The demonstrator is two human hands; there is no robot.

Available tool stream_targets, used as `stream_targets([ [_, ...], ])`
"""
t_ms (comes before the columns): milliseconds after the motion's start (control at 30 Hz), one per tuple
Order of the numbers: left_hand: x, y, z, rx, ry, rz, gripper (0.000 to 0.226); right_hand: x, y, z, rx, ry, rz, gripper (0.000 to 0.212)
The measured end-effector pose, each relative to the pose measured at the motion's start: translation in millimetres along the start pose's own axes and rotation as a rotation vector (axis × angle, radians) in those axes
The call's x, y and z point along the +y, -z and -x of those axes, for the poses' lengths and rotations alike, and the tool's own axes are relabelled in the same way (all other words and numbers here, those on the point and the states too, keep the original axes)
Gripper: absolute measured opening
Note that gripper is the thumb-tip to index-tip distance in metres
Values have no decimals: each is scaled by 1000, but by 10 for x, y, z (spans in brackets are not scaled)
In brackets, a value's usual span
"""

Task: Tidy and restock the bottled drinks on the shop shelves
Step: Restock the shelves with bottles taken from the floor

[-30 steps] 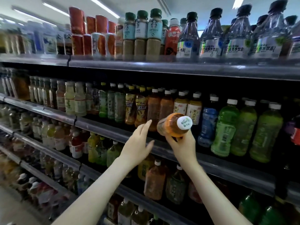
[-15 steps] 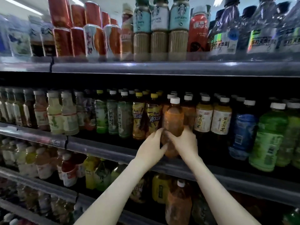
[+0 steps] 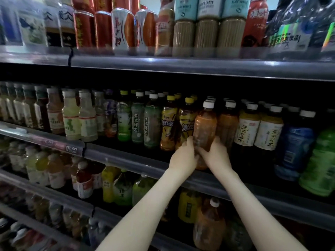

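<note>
Left hand and right hand curl their fingers round the lower body of the amber tea bottle. It stands upright on the middle shelf, just right of the yellow-labelled bottle. It looks full, so probably weighty, with thin, smooth plastic that may flex or slip. A low grip from both sides suits it.

- Looks like a shop's drinks aisle.
- Shows tiered shelves crammed with bottled drinks, grouped by brand.
- Has a price tag on one shelf edge, cans up top.
</note>
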State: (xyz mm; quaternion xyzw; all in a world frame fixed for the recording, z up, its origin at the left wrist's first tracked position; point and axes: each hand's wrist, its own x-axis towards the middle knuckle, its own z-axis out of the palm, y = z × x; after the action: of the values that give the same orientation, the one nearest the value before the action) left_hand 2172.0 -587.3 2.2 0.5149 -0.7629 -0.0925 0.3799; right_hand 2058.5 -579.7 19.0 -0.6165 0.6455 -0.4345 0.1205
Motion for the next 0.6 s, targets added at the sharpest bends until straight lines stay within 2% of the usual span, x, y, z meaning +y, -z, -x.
stream_targets([
  [167, -55, -128, 493, 171, -194, -57, 42, 245, 68, 446, 88, 191, 92, 45],
  [333, -126, -459, 1155, 207, -256, -131, 55, 662, 11, 1096, 189, 500, 226, 37],
  [400, -166, -625, 1419, 177, -252, -125, 57, 894, -51, 1368, 178, 558, 251, 36],
  [500, -246, -927, 1846, 72, -213, -75, 51, 1301, -149, 1810, 64, 493, 201, 35],
  [600, -398, -1297, 2380, -155, -102, -36, 46, 1821, -266, 2315, -180, 214, 170, 37],
])
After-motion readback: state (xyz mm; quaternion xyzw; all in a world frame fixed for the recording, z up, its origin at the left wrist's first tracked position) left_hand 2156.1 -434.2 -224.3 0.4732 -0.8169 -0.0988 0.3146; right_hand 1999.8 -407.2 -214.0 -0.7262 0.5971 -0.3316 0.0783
